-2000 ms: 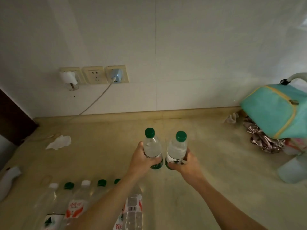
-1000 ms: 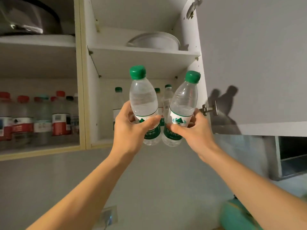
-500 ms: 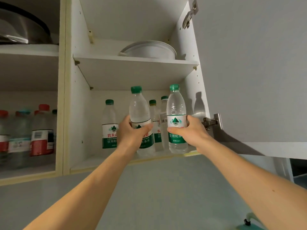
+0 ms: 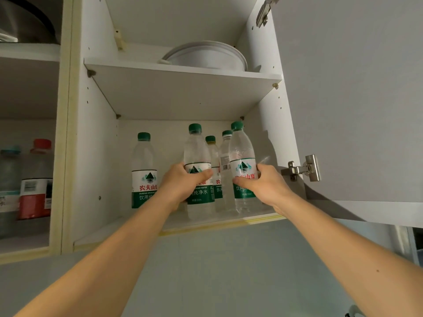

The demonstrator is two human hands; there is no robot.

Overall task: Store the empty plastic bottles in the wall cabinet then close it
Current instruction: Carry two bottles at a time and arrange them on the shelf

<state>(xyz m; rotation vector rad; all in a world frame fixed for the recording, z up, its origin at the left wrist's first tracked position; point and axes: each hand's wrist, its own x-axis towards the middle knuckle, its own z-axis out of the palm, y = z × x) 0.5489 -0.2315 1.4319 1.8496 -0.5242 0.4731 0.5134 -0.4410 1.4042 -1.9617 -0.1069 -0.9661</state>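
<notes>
The wall cabinet (image 4: 96,156) is open, its grey door (image 4: 354,99) swung out to the right. My left hand (image 4: 180,186) grips a clear green-capped bottle (image 4: 197,154) at its label. My right hand (image 4: 265,184) grips a second such bottle (image 4: 242,156). Both bottles stand upright on the lower shelf (image 4: 109,232) near its front edge. Behind them stand three more green-capped bottles: one at the left (image 4: 144,170) and two (image 4: 214,152) between the held ones, partly hidden.
A white bowl (image 4: 206,56) sits on the upper shelf. The compartment to the left holds several bottles with red caps (image 4: 36,179) and a metal pot (image 4: 25,21) above. A door hinge (image 4: 304,168) juts out at the right.
Both hands have carried their bottles from the counter up into the cabinet. Since half a second ago the bottles have moved deeper onto the lower shelf.
</notes>
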